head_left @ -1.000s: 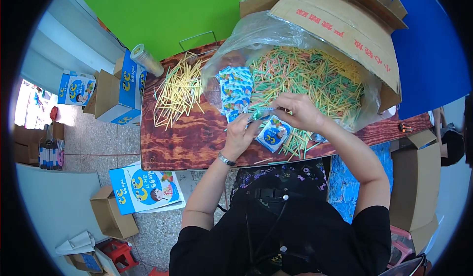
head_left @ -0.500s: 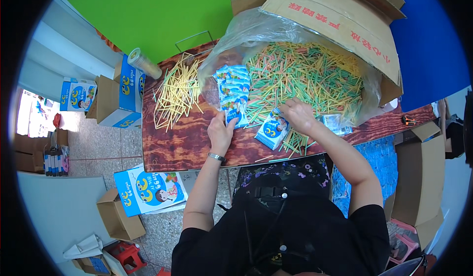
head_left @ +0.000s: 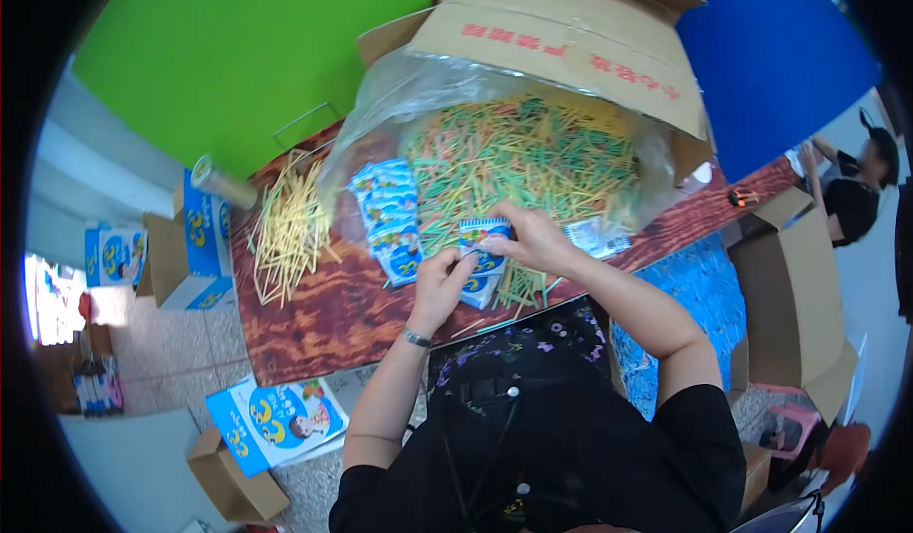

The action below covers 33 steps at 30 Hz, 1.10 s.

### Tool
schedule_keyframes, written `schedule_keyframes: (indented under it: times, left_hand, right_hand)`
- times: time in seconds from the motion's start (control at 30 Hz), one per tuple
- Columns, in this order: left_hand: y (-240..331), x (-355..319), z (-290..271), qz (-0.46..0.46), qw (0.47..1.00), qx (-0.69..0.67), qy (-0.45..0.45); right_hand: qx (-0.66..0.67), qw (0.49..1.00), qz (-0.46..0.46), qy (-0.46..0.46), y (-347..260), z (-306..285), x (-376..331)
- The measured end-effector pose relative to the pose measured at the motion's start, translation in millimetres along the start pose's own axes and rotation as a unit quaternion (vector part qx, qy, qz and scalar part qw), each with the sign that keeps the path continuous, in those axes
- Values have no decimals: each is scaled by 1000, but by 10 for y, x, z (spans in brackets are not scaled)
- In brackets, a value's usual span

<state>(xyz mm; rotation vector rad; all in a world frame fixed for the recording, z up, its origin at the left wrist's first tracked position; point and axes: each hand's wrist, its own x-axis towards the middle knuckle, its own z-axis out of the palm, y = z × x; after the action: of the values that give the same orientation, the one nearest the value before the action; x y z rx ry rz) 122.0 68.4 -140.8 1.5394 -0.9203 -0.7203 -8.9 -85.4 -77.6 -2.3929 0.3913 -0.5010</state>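
Between my two hands is a small blue-and-white printed packet (head_left: pixel 480 232), its upper end raised. My right hand (head_left: pixel 533 240) pinches its right side with closed fingers. At its lower left, my left hand (head_left: pixel 441 290) has its fingers closed on the packet's edge, close to the right fingertips. Another such packet (head_left: pixel 478 290) lies partly under the held one. Left of my hands, several matching packets (head_left: pixel 388 212) overlap in a column. Beyond my hands spreads a large heap of thin coloured sticks (head_left: pixel 523 153), yellow, green and pink.
The heap spills from a plastic-lined cardboard box (head_left: pixel 571 34) on its side on the reddish wooden table (head_left: pixel 314 333). Pale yellow sticks (head_left: pixel 288 233) lie at the left near a clear jar (head_left: pixel 223 183). A clear packet (head_left: pixel 597 236) lies right. Another person (head_left: pixel 851 186) is at far right.
My left hand has left the column of packets and come right to meet my right hand. A packet is now held up between both hands. The whole view has shifted.
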Motion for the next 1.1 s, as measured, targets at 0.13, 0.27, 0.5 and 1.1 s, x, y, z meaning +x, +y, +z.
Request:
schedule_keyframes:
  times: [0.13,0.27,0.5,1.1]
  left_hand:
    - [46,68,74,-41,997,-49,-53]
    - [39,101,161,-19,999,-28,-27]
    - [162,75,114,-12,1000,-28,7]
    - [61,71,35,-8,1000,-11,27]
  right_hand:
    - [130,989,68,-34,-16,-115,-102]
    - [79,990,46,-105,52,-252,-177]
    - [-361,906,201,-94,1299,-1248,-44]
    - [-489,833,255,52,1758,-1106,-18]
